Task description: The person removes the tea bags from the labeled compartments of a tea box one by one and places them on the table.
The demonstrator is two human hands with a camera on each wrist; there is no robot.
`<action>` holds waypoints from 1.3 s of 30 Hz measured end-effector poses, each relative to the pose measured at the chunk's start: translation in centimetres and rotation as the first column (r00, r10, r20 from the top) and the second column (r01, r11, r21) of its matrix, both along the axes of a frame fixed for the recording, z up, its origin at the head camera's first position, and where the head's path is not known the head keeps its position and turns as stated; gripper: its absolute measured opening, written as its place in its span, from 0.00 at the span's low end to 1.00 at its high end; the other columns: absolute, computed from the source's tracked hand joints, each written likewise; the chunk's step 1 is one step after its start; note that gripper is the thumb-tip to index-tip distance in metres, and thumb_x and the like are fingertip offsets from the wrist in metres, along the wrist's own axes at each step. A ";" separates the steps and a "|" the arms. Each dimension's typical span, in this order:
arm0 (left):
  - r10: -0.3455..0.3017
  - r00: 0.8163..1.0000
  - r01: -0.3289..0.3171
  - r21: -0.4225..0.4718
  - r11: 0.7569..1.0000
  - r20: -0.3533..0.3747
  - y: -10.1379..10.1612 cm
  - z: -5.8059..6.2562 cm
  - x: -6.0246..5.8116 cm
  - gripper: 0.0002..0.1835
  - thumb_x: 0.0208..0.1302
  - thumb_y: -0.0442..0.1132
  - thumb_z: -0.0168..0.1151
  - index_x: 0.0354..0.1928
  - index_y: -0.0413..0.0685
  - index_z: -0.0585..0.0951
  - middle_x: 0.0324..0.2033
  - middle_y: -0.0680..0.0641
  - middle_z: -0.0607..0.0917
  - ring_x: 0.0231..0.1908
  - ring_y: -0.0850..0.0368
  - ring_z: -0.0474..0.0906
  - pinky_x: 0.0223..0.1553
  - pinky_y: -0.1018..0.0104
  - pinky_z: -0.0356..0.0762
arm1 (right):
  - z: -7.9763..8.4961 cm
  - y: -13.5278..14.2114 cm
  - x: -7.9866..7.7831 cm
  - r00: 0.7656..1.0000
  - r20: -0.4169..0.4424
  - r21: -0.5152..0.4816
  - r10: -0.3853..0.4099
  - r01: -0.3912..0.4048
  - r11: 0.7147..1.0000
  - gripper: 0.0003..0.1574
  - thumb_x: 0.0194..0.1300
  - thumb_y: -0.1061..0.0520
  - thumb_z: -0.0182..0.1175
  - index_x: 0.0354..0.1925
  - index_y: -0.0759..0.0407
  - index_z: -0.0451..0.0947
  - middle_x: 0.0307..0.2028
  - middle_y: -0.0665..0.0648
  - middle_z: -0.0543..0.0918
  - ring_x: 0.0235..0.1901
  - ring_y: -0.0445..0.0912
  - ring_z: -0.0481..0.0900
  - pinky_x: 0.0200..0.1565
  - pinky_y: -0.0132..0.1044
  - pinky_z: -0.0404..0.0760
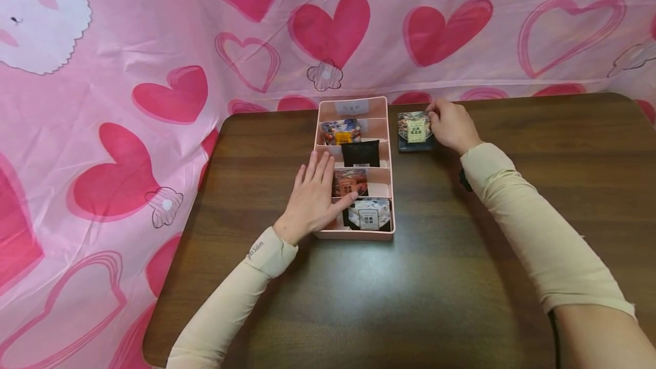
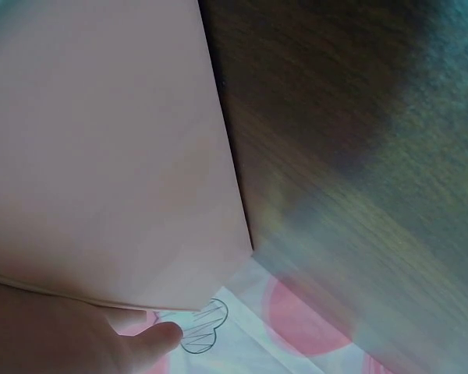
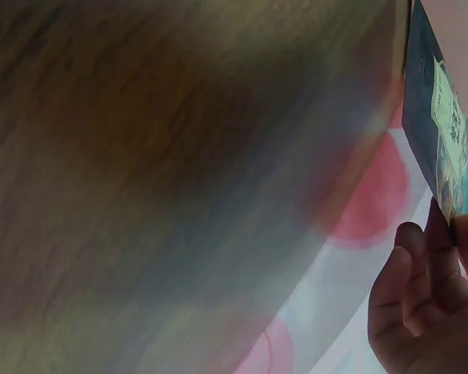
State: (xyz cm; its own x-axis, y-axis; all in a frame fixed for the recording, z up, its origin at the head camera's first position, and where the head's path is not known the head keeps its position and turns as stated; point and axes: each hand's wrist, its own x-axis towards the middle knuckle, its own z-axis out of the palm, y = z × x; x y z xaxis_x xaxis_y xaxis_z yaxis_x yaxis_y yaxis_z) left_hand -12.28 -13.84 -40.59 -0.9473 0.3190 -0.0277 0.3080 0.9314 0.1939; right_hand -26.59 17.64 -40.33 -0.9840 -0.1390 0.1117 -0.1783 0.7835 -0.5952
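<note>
A pink box (image 1: 356, 236) with a row of compartments stands on the table. My left hand (image 1: 312, 195) lies over its left rim with straight fingers, the thumb reaching across the front compartments. In the left wrist view, part of that hand (image 2: 58, 335) shows at the rim beside the box's outer wall (image 2: 101, 156). To the right of the box, my right hand (image 1: 453, 124) pinches the upper right corner of a dark packet (image 1: 416, 130) with a green label. The right wrist view shows the packet (image 3: 425, 117) tilted, its corner between thumb and fingers (image 3: 444, 273).
Inside the box are a packet with a yellow label (image 1: 340, 132), a plain black packet (image 1: 361, 154), a packet with a reddish label (image 1: 351, 183) and a white-labelled packet (image 1: 370, 215). A white label (image 1: 352, 108) is at its back. Heart-printed cloth (image 1: 389, 33) hangs behind the wooden table (image 1: 389, 295).
</note>
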 end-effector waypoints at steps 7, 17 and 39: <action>-0.001 1.000 0.001 -0.003 1.000 -0.007 0.0 0.0 0.0 0.51 0.63 0.74 0.38 0.76 0.44 0.49 0.77 0.45 0.46 0.77 0.48 0.32 0.74 0.43 0.40 | -0.4 -0.6 -0.3 0.999 0.040 0.027 0.009 -0.010 1.000 0.18 0.72 0.56 0.44 0.50 0.65 0.75 0.45 0.70 0.81 0.43 0.61 0.76 0.47 0.59 0.72; -0.004 1.000 0.003 -0.009 1.000 -0.019 0.0 0.0 0.0 0.51 0.63 0.74 0.38 0.76 0.44 0.49 0.77 0.44 0.47 0.77 0.48 0.33 0.74 0.43 0.41 | -0.8 -1.1 -0.5 0.994 0.110 0.076 0.018 -0.027 0.997 0.18 0.71 0.56 0.44 0.50 0.64 0.75 0.47 0.70 0.80 0.46 0.63 0.77 0.46 0.60 0.73; 0.002 1.000 -0.002 -0.001 1.000 0.002 -0.1 0.0 0.0 0.51 0.63 0.75 0.37 0.76 0.45 0.49 0.77 0.45 0.47 0.77 0.49 0.32 0.74 0.44 0.40 | -1.3 -1.6 -0.5 0.978 0.206 0.174 0.015 -0.052 0.983 0.19 0.68 0.55 0.44 0.49 0.65 0.74 0.46 0.71 0.80 0.46 0.64 0.77 0.45 0.60 0.74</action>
State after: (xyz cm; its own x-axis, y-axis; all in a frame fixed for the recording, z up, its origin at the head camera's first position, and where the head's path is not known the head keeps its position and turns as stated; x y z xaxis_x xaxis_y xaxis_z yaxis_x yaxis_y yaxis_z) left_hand -12.24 -13.91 -40.54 -0.9480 0.3169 -0.0296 0.3057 0.9323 0.1932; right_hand -27.04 16.04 -41.60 -0.9779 -0.1716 -0.1191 -0.0960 0.8757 -0.4733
